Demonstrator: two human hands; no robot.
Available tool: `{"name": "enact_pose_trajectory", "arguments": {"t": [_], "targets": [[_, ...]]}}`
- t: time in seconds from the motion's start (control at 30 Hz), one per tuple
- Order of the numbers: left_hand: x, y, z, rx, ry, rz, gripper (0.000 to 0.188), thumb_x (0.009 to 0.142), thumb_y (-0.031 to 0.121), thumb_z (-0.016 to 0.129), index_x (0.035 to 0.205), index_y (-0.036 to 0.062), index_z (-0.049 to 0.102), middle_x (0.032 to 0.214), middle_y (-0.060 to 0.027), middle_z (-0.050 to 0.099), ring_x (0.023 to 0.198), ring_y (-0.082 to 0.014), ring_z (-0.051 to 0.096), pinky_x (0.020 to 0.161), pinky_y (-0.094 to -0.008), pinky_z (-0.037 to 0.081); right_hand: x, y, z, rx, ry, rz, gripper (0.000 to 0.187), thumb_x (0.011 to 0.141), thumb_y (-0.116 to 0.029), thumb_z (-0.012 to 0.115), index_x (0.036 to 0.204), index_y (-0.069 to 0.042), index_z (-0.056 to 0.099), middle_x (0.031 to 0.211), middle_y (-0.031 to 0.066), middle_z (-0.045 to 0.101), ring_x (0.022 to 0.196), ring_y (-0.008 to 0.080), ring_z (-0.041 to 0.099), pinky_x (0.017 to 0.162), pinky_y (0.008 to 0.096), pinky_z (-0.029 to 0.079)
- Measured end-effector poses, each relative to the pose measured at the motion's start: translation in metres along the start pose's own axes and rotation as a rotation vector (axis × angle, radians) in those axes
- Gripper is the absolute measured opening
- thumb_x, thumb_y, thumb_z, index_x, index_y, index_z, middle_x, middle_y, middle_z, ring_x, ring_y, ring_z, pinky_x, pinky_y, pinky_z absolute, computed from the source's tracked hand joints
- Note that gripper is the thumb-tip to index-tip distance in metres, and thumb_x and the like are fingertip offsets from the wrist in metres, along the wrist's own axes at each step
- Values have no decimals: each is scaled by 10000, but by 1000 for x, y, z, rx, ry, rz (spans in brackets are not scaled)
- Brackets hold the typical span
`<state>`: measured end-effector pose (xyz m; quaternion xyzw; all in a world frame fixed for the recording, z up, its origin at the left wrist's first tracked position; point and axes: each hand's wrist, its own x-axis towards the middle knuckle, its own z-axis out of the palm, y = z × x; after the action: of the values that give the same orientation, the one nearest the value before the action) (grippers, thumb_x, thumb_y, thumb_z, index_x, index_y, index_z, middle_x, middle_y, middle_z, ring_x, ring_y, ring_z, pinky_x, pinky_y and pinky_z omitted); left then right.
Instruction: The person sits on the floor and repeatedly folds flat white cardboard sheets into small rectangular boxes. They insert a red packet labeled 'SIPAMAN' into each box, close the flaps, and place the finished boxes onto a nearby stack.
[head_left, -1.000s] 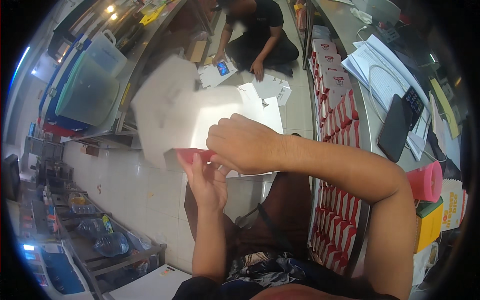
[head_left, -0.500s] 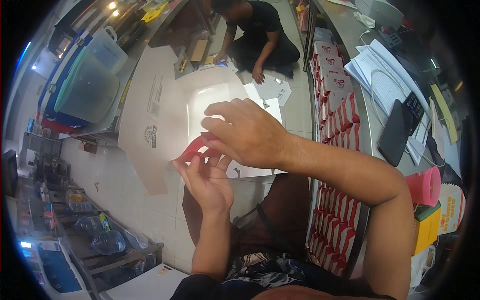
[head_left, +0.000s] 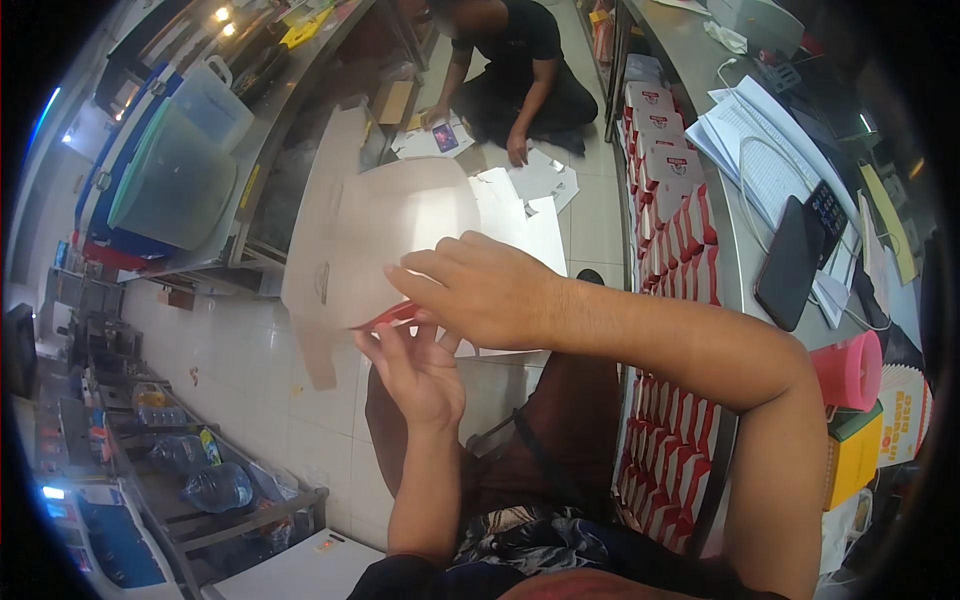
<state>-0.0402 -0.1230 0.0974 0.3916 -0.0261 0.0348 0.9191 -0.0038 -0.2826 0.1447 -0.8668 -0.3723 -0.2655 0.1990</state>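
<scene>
White cardboard (head_left: 350, 225) is hanging over the tiled floor (head_left: 245, 370), in front of my knees. Its left edge is reaching near the metal table (head_left: 265, 140); if they are touching, I cannot tell. More room is opening on my left, above the floor, while red-and-white boxes (head_left: 665, 450) are standing close on my right side. Cut sheets (head_left: 530, 225) are lying beyond my hands. The board is curving, with faint print outside and one narrow tail pointing down. My left hand (head_left: 425, 385) is pinching its red flap (head_left: 380, 319); my right hand (head_left: 490, 290) is bending over it, but its grip I cannot tell.
</scene>
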Motion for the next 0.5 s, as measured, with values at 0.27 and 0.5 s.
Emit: {"name": "enact_pose_trajectory", "arguments": {"t": [0.27, 0.5], "targets": [[-1, 1, 10, 61, 74, -3, 357, 1114, 183, 514, 1443, 158, 378, 1264, -45, 579, 1145, -162, 603, 975, -398, 607, -1, -5, -5, -81, -31, -20, 538, 892, -264, 724, 1356, -16, 608, 1173, 76, 682, 922, 212, 653, 810, 350, 485], [-1, 5, 30, 130, 47, 114, 408, 1107, 139, 464, 1479, 183, 303, 1327, -76, 530, 1176, -225, 607, 914, -448, 608, 5, -4, -12, -76, 109, 11, 585, 886, -260, 720, 1406, -37, 574, 1240, 95, 667, 908, 223, 640, 813, 359, 481]]}}
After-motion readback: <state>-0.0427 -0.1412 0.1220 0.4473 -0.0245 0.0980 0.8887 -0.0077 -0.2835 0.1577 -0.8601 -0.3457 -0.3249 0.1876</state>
